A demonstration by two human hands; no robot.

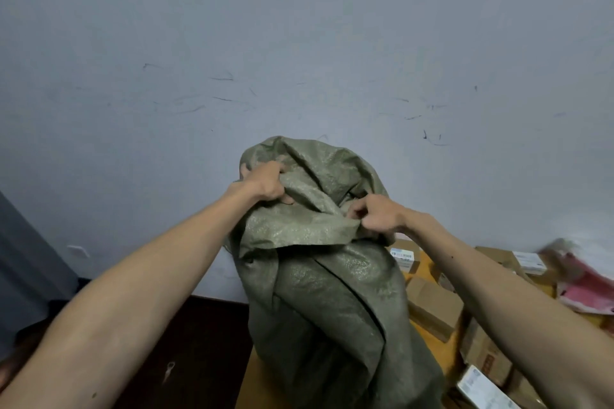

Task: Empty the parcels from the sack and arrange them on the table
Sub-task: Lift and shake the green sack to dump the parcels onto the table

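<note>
Tightly, left hand (pixel 265 184) and right hand (pixel 378 217) clutch sack (pixel 332 292); contents apparently hidden

The sack (pixel 332 292) stands on the table (pixel 252 385), parcels (pixel 435 309) right of it.

One head-worn camera faces forward and down, close to and a little above the crumpled olive-green woven sack (pixel 325 292). Beyond the sack, a scuffed pale grey wall (pixel 299 26) fills the upper half.

A plain parcel-handling back room: scuffed grey wall (pixel 299 43), labelled cardboard parcels (pixel 435 309) heaped on a table (pixel 247 388), woven sack (pixel 332 292).
</note>
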